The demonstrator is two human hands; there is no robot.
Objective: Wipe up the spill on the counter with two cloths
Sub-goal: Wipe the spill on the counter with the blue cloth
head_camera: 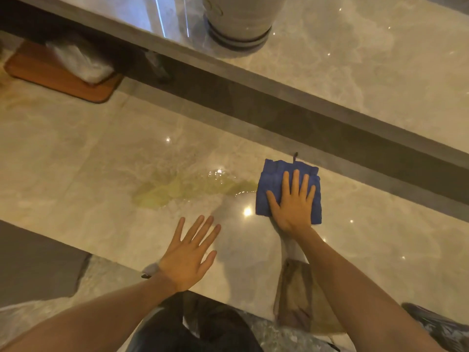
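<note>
The right hand [291, 201] lies flat and open on the blue cloth [276, 184], pressing it for a sweep toward the yellowish spill [182, 189] at nine o'clock (left hand [187, 252] open, empty, above the tabletop [76, 153]).

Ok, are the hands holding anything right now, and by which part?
Nothing is gripped. The right hand presses flat on the middle of the blue cloth; the left hand is open and empty.

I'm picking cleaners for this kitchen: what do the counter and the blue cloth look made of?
Counter: looks like polished stone or stone-look slab, beige with cloudy veining and sharp light reflections; which of the two is unclear. Blue cloth: seems a soft ribbed textile, possibly microfibre, matte, with a small hanging loop, pressed flat under the right hand.
</note>
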